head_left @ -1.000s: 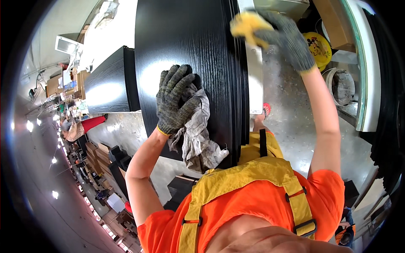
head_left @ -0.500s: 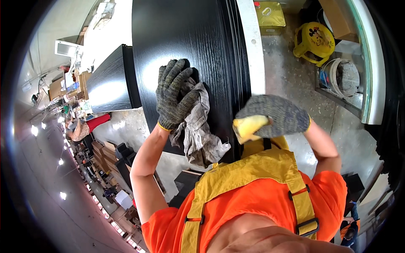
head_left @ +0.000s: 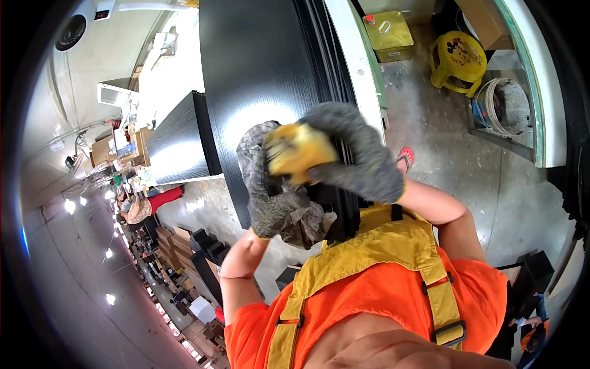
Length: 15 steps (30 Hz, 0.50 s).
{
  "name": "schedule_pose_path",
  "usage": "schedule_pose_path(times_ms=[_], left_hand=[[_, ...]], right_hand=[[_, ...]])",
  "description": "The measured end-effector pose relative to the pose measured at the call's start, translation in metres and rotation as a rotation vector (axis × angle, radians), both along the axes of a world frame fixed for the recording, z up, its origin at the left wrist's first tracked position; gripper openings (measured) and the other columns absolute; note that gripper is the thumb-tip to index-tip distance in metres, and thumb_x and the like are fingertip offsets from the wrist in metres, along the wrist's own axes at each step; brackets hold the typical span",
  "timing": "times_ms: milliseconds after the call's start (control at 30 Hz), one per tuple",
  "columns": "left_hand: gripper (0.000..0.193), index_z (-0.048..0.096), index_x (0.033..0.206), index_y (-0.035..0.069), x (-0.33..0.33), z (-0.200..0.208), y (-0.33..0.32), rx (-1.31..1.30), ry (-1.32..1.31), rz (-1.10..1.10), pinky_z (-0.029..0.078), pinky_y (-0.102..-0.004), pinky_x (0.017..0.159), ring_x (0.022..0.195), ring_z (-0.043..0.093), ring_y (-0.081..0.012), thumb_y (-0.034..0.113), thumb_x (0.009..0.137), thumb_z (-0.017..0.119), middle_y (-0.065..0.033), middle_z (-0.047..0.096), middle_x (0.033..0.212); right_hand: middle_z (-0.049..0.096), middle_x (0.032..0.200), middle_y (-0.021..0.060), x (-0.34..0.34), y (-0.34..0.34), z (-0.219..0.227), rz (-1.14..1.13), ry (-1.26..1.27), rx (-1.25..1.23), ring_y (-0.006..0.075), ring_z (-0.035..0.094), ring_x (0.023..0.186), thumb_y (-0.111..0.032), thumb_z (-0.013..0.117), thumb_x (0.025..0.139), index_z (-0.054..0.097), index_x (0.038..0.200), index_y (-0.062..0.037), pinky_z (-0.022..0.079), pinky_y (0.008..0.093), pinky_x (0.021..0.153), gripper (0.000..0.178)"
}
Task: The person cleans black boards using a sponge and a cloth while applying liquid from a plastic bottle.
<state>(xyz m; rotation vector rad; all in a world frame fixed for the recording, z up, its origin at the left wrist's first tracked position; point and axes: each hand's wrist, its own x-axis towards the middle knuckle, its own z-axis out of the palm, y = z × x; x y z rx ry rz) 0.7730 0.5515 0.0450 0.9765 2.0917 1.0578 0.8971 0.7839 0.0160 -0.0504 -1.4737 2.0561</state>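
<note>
Now, right hand (head_left: 362,157): clamped on your yellow pad (head_left: 301,150)
Left hand (head_left: 272,206): clutching your grey rag (head_left: 311,224)
Black panels (head_left: 261,61): wiping seems underway; remainder unclear

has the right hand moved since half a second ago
Yes: the right hand has moved left, from mostly beyond the black panel stack's right edge to partly over it.
</note>
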Motion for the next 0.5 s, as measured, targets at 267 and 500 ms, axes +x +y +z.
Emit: schedule_pose_path(times_ms=[267, 500], left_hand=[[0.054, 0.041, 0.140, 0.001, -0.030, 0.025, -0.006, 0.395, 0.432, 0.620, 0.049, -0.0308, 0.094, 0.106, 0.061, -0.0194, 0.024, 0.096, 0.061, -0.0120, 0.060, 0.126], [0.048, 0.059, 0.124, -0.001, -0.162, -0.036, -0.002, 0.426, 0.067, 0.910, 0.046, -0.0290, 0.090, 0.100, 0.059, -0.0157, 0.022, 0.086, 0.075, -0.0070, 0.064, 0.111]], right_hand=[[0.044, 0.143, 0.0157, -0.027, -0.057, 0.005, 0.112, -0.008, 0.869, 0.0357, 0.030, 0.141, -0.066, 0.051, 0.089, 0.036, 0.147, -0.0106, 0.015, 0.0515, 0.119, 0.082], [0.046, 0.141, 0.0180, -0.030, -0.112, -0.043, 0.330, 0.005, 1.477, 0.0330, 0.038, 0.135, -0.030, 0.046, 0.093, 0.047, 0.139, -0.0047, 0.025, 0.0592, 0.112, 0.052]])
